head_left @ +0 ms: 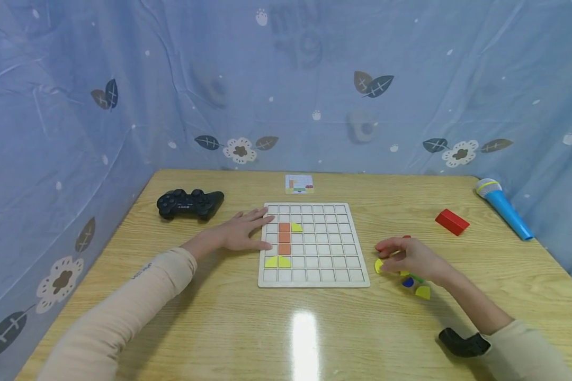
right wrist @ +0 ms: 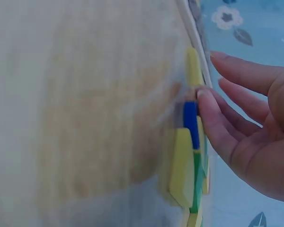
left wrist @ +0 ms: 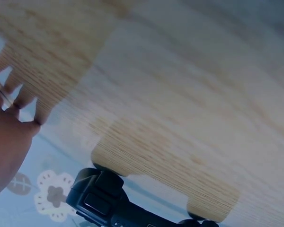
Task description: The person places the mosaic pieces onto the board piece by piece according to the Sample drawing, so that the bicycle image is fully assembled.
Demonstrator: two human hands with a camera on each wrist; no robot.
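A white grid board (head_left: 314, 282) lies on the table, with orange squares (head_left: 284, 238) stacked in one column and yellow quarter-round tiles (head_left: 296, 227) in several cells. My left hand (head_left: 238, 233) rests with spread fingers on the board's left edge; the left wrist view catches those fingers (left wrist: 24, 101) at that edge. To the right of the board, my right hand (head_left: 412, 256) hovers over loose tiles, its thumb right at a yellow tile (head_left: 378, 266). In the right wrist view a gap shows between thumb and fingers, beside a blue tile (right wrist: 191, 124) and yellow and green ones.
A small pattern card (head_left: 299, 184) lies behind the board. A black game controller (head_left: 189, 204) is at the back left. On the right are a red block (head_left: 452, 221) and a blue toy microphone (head_left: 502, 207). A black curved object (head_left: 463, 344) sits by the right sleeve.
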